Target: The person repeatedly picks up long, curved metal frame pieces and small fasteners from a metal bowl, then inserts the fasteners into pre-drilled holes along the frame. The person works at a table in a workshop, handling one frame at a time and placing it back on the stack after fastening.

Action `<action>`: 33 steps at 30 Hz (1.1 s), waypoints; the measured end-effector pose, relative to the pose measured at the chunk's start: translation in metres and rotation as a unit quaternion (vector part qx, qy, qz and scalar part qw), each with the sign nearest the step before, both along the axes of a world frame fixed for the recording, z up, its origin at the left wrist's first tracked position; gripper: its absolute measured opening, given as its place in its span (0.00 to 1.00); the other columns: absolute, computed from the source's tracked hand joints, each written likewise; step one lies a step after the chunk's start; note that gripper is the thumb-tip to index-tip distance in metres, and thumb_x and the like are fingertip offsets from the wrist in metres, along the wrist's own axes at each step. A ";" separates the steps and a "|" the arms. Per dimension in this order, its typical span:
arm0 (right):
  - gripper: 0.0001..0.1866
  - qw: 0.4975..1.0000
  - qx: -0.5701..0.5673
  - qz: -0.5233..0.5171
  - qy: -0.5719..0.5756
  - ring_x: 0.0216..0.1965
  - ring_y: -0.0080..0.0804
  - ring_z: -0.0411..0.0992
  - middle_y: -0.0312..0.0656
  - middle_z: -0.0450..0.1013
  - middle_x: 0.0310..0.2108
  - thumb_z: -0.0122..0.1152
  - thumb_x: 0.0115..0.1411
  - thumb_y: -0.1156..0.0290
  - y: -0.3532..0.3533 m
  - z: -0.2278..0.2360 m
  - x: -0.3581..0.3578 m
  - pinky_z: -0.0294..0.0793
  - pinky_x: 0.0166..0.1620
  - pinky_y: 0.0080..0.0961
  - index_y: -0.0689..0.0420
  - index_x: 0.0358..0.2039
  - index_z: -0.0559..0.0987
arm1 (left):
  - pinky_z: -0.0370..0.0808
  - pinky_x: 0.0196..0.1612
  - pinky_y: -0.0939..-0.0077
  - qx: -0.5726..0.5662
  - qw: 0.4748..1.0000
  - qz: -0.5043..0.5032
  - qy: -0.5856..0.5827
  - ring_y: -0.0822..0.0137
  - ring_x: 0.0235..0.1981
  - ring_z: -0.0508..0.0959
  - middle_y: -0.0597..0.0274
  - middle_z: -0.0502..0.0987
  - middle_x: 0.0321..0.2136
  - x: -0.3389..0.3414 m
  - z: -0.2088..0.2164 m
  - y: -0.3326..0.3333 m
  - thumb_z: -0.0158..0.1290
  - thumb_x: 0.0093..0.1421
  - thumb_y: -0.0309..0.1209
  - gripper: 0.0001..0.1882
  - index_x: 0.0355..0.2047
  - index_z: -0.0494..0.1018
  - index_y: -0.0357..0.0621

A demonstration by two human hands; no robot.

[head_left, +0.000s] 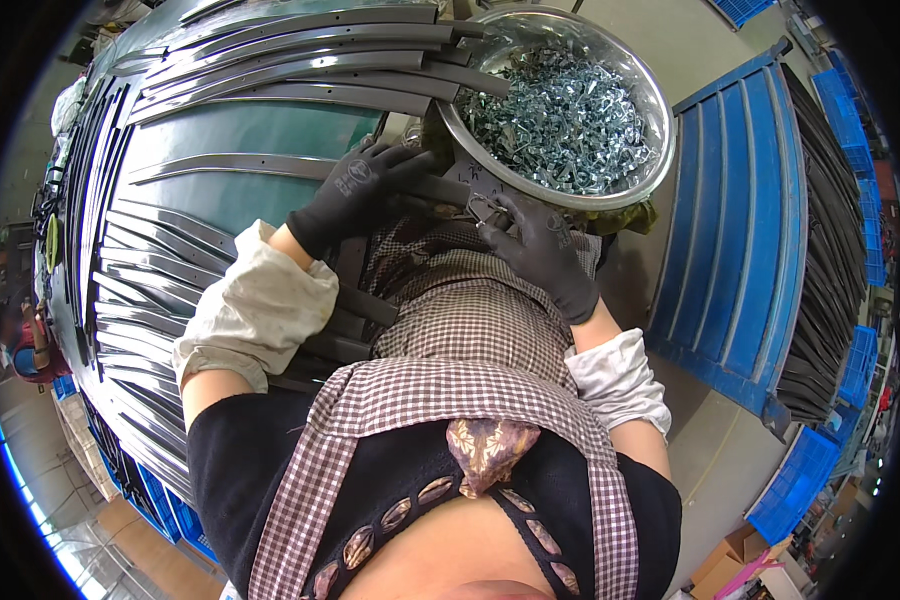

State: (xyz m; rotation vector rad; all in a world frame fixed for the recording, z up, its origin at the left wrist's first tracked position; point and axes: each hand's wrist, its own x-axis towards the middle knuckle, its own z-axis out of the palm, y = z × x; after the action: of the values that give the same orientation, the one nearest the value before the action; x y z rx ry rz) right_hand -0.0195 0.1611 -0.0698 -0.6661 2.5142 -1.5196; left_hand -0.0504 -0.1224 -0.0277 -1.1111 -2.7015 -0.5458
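A long dark grey strip (440, 189) lies across in front of me, its left part over the green table top. My left hand (355, 195), in a black glove, is closed around the strip, with the fingers reaching along it to the right. At the strip's right end, my right hand (547, 250), also black-gloved, pinches a small shiny metal clip (484, 210). The clip is against the strip's end; whether it is seated on it I cannot tell. Just beyond my right hand stands a round metal bowl (660, 150) filled with small metal clips (570, 120).
More dark strips (310, 65) lie stacked at the back of the green table (260, 130), and others (160, 270) spread along its left side. To my right stands a blue metal rack (730, 220) holding dark strips. Blue crates (795, 490) line the right side. Another person (32, 345) is at far left.
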 end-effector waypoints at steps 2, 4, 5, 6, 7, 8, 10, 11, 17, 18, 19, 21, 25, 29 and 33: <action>0.21 0.998 0.041 0.016 -0.045 0.43 0.46 0.77 0.52 0.77 0.42 0.64 0.60 0.63 -0.001 0.005 -0.004 0.76 0.46 0.38 0.61 0.50 0.78 | 0.75 0.44 0.60 0.020 0.998 0.004 -0.064 0.51 0.41 0.79 0.53 0.79 0.43 0.002 -0.012 -0.009 0.64 0.53 0.40 0.28 0.53 0.75 0.44; 0.21 0.992 0.088 0.037 0.083 0.43 0.46 0.77 0.51 0.78 0.42 0.64 0.60 0.63 -0.006 0.013 -0.009 0.76 0.46 0.37 0.59 0.51 0.77 | 0.76 0.43 0.60 0.033 0.994 0.001 -0.103 0.51 0.40 0.79 0.52 0.80 0.41 0.002 -0.018 -0.012 0.64 0.53 0.39 0.27 0.52 0.75 0.44; 0.21 0.982 0.111 0.048 0.146 0.43 0.45 0.77 0.51 0.78 0.41 0.64 0.60 0.63 -0.008 0.016 -0.012 0.77 0.46 0.37 0.59 0.52 0.77 | 0.76 0.43 0.60 0.036 0.993 -0.004 -0.111 0.50 0.40 0.79 0.52 0.80 0.40 0.002 -0.015 -0.009 0.64 0.53 0.39 0.26 0.52 0.76 0.45; 0.21 0.980 0.103 0.059 0.159 0.43 0.45 0.77 0.51 0.78 0.40 0.64 0.60 0.63 -0.008 0.009 -0.015 0.77 0.45 0.37 0.59 0.52 0.77 | 0.76 0.43 0.59 0.038 0.992 -0.008 -0.119 0.50 0.40 0.80 0.52 0.80 0.39 0.003 -0.014 -0.008 0.64 0.53 0.38 0.26 0.52 0.76 0.45; 0.21 0.978 0.096 0.071 0.173 0.42 0.45 0.78 0.51 0.78 0.39 0.64 0.60 0.63 -0.007 -0.002 -0.019 0.76 0.45 0.37 0.59 0.51 0.78 | 0.76 0.42 0.59 0.036 0.993 -0.009 -0.109 0.51 0.39 0.80 0.52 0.80 0.39 0.005 -0.015 -0.009 0.64 0.53 0.38 0.26 0.51 0.76 0.45; 0.21 0.975 0.089 0.082 0.187 0.41 0.45 0.78 0.51 0.78 0.38 0.64 0.60 0.63 -0.008 -0.003 -0.022 0.76 0.45 0.37 0.58 0.51 0.78 | 0.76 0.42 0.59 0.035 0.995 -0.010 -0.098 0.51 0.39 0.80 0.52 0.80 0.39 0.006 -0.016 -0.011 0.64 0.53 0.38 0.25 0.51 0.76 0.45; 0.20 0.993 0.013 0.101 0.061 0.40 0.46 0.78 0.51 0.78 0.38 0.64 0.61 0.62 -0.011 -0.003 -0.024 0.76 0.44 0.37 0.58 0.51 0.78 | 0.77 0.42 0.59 0.028 0.994 -0.004 -0.105 0.50 0.39 0.80 0.53 0.80 0.40 0.008 -0.016 -0.011 0.64 0.53 0.37 0.24 0.51 0.77 0.47; 0.20 0.994 -0.026 0.109 -0.002 0.39 0.46 0.78 0.51 0.78 0.37 0.64 0.61 0.62 -0.013 -0.002 -0.024 0.75 0.43 0.37 0.58 0.51 0.78 | 0.77 0.43 0.59 0.022 0.992 0.001 -0.123 0.49 0.40 0.80 0.53 0.80 0.41 0.010 -0.014 -0.010 0.63 0.53 0.37 0.24 0.51 0.77 0.48; 0.14 0.992 0.091 -0.009 0.083 0.36 0.48 0.76 0.52 0.77 0.33 0.60 0.64 0.62 -0.009 -0.003 -0.011 0.74 0.40 0.39 0.60 0.43 0.79 | 0.78 0.44 0.59 0.018 0.992 0.026 -0.123 0.49 0.42 0.80 0.53 0.80 0.43 0.012 -0.011 -0.007 0.64 0.53 0.41 0.24 0.50 0.77 0.49; 0.14 0.993 0.081 -0.005 0.080 0.35 0.49 0.76 0.52 0.76 0.32 0.58 0.65 0.62 -0.003 -0.005 -0.006 0.74 0.39 0.40 0.60 0.42 0.79 | 0.77 0.44 0.59 0.019 0.991 0.031 -0.127 0.49 0.42 0.80 0.52 0.80 0.43 0.013 -0.010 -0.006 0.64 0.53 0.41 0.24 0.50 0.77 0.49; 0.14 0.994 0.071 -0.001 0.078 0.35 0.50 0.76 0.52 0.76 0.32 0.57 0.65 0.62 0.006 -0.009 -0.003 0.74 0.39 0.40 0.60 0.40 0.79 | 0.77 0.44 0.59 0.023 0.992 0.026 -0.123 0.49 0.42 0.80 0.52 0.80 0.43 0.013 -0.010 -0.006 0.64 0.54 0.41 0.24 0.50 0.77 0.49; 0.13 0.995 0.068 0.011 0.073 0.35 0.51 0.75 0.52 0.76 0.32 0.56 0.66 0.63 0.013 -0.006 0.004 0.74 0.38 0.41 0.61 0.38 0.79 | 0.77 0.45 0.59 0.033 0.993 0.017 -0.114 0.49 0.43 0.80 0.52 0.80 0.44 0.013 -0.012 -0.007 0.63 0.55 0.41 0.23 0.51 0.77 0.49; 0.13 0.989 0.079 0.021 0.123 0.34 0.52 0.76 0.52 0.76 0.32 0.55 0.66 0.63 0.011 -0.010 0.009 0.75 0.38 0.42 0.60 0.36 0.79 | 0.77 0.46 0.58 0.017 0.992 0.020 -0.121 0.50 0.43 0.80 0.54 0.80 0.45 0.013 -0.015 -0.008 0.62 0.56 0.41 0.23 0.51 0.77 0.49; 0.12 0.990 0.107 0.043 0.081 0.33 0.51 0.76 0.52 0.77 0.30 0.56 0.65 0.62 0.008 -0.001 0.006 0.76 0.37 0.42 0.58 0.35 0.80 | 0.77 0.45 0.58 0.004 0.995 0.000 -0.102 0.51 0.42 0.80 0.56 0.80 0.43 0.012 -0.016 -0.010 0.60 0.57 0.40 0.23 0.52 0.75 0.49; 0.11 0.980 0.085 0.074 0.162 0.30 0.49 0.77 0.49 0.77 0.27 0.55 0.64 0.63 0.002 -0.002 -0.003 0.76 0.34 0.42 0.56 0.31 0.79 | 0.77 0.44 0.59 -0.019 0.998 -0.017 -0.066 0.53 0.43 0.80 0.57 0.80 0.41 0.014 -0.014 -0.010 0.59 0.57 0.38 0.22 0.52 0.74 0.48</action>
State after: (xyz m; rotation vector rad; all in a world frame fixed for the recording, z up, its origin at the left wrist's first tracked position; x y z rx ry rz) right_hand -0.0229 0.1631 -0.0722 -1.1242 2.7087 -1.2121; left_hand -0.0366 -0.1321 -0.0420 -1.1721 -2.8202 -0.5955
